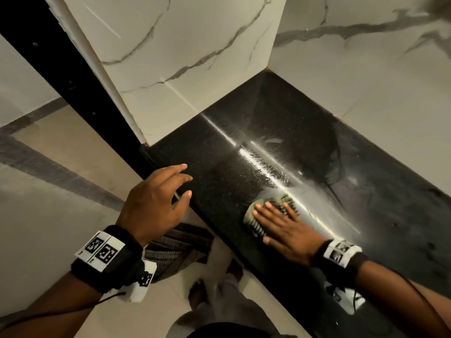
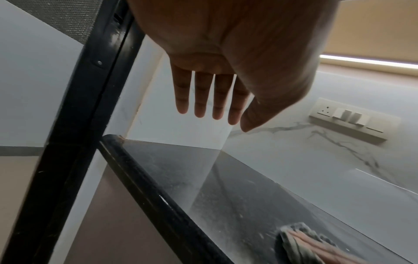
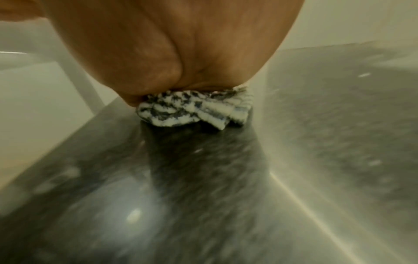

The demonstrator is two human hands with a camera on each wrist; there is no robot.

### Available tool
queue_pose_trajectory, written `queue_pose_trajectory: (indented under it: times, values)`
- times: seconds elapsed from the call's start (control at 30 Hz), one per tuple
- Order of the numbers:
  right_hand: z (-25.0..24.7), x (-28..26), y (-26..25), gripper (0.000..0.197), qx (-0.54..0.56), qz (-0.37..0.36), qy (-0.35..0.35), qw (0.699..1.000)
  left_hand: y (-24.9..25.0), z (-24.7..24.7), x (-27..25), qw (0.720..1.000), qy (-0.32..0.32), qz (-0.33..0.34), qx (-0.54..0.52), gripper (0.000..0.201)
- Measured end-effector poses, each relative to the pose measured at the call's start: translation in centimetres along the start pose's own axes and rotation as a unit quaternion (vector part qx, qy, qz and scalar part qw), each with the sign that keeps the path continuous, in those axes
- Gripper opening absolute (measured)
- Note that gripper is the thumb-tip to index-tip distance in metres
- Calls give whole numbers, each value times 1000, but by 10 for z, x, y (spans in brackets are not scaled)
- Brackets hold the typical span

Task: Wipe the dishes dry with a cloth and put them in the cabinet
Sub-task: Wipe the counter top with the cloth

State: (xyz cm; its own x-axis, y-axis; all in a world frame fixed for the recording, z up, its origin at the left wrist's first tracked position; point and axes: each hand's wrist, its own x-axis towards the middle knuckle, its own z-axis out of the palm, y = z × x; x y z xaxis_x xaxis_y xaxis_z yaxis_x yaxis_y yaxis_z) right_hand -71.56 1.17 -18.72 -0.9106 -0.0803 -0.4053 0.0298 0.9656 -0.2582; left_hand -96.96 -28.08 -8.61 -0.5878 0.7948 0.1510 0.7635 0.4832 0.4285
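A bunched black-and-white patterned cloth (image 1: 253,224) (image 3: 194,109) lies on the black stone counter (image 1: 244,132) near its front edge. My right hand (image 1: 280,223) presses flat on it with straight fingers; the palm (image 3: 181,53) covers most of the cloth. A wet streak (image 1: 263,164) runs across the counter beyond the cloth. My left hand (image 1: 156,201) hovers over the counter's front edge, fingers (image 2: 201,96) straight and spread, holding nothing. The cloth (image 2: 300,241) shows blurred at the lower right of the left wrist view. No dishes are in view.
White marble-look walls (image 1: 190,45) close the counter's far corner. A black door frame (image 1: 68,76) stands at the left. A switch plate (image 2: 353,119) is on the wall. A striped mat (image 1: 175,242) and my feet (image 1: 202,293) are on the tiled floor below.
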Motion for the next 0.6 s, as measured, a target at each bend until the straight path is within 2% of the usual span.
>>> queue_pose_trajectory:
  times: [0.13,0.27,0.33,0.43,0.53,0.6]
  values:
    - [-15,23,25,70,40,124,13,991,10,0,-5,999,1,37,2,28]
    - [-29,74,-7,74,87,191,33,977,21,-1,-11,998,-5,66,1,27]
    - [-29,91,-38,76,92,179,37,979,25,-2,-15,997,-11,78,-1,28]
    - [-10,91,-89,77,66,110,43,991,31,-6,-19,995,-23,92,4,32]
    - [17,64,-120,75,41,45,60,996,36,-5,-17,994,-25,110,3,30]
    - [32,34,-125,72,28,30,59,997,42,-1,-14,992,-26,123,-2,29]
